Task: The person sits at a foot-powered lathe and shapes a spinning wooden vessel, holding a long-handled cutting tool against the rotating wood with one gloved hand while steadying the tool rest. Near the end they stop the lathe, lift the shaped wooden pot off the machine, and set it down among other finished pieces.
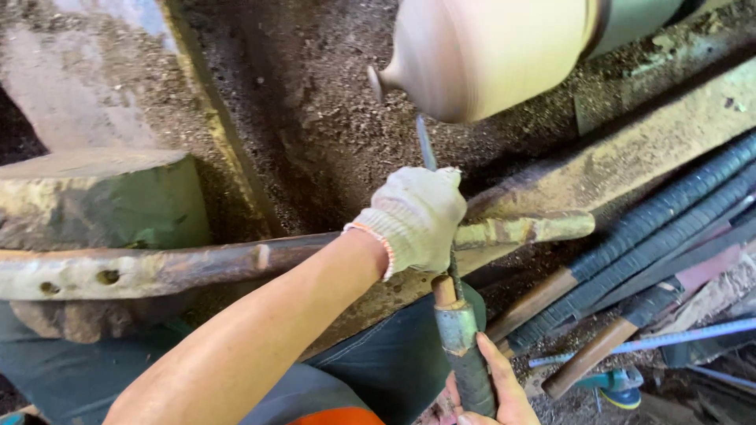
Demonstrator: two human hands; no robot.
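A pale wooden piece, rounded with a small knob at its left end, is blurred as it spins on a lathe at the top. My left hand, in a white knit glove, grips a chisel's metal shaft where it crosses a long rusty rest bar. The blade tip points up toward the underside of the wood. My bare right hand holds the chisel's taped handle near the bottom edge.
Sawdust and shavings cover the lathe bed. Several long tools with wrapped or wooden handles lie at the right. A green block stands at the left. My knees in dark trousers are below.
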